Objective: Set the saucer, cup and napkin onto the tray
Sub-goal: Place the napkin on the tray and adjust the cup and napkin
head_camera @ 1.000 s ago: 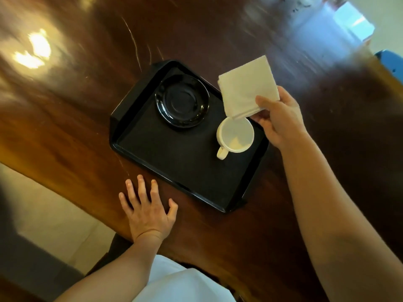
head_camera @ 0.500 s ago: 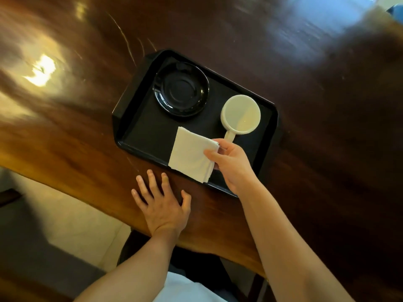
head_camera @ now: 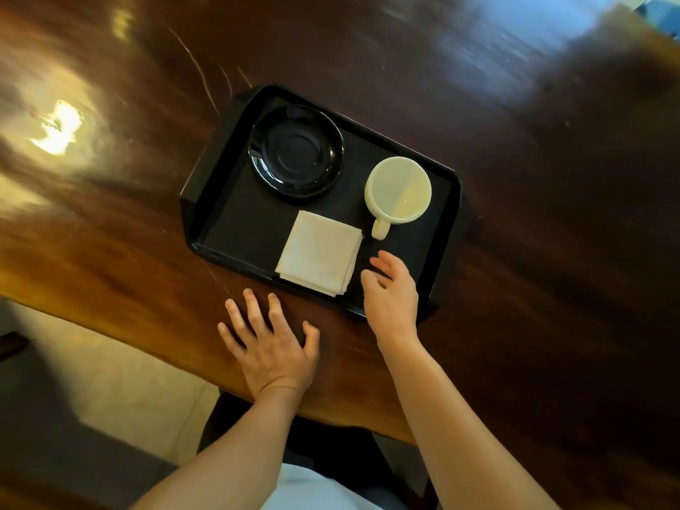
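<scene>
- Nearest the person, the left hand point(head_camera: 270, 353) lies palm down on the wooden table point(head_camera: 110, 252), fingers spread wide, holding nothing, just short of the tray's near edge.
- At about three o'clock from it, the right hand point(head_camera: 392, 294) hangs over the tray's near right corner, fingers loosely parted and empty; it is just beside the napkin, not touching it as far as I can see.
- The black tray point(head_camera: 220, 215) sits on the table, turned at a slant to the table's edge.
- The white folded napkin point(head_camera: 319, 252) lies flat on the tray at six o'clock of its middle, its near corner reaching over the tray's near rim.
- The cream cup point(head_camera: 398, 189) stands upright at about three o'clock on the tray, empty, its handle pointing back towards the person, close to the napkin's right corner but apart from it.
- Farthest, at eleven o'clock, the black saucer point(head_camera: 296, 150) rests flat on the tray, bare, well apart from the cup.
</scene>
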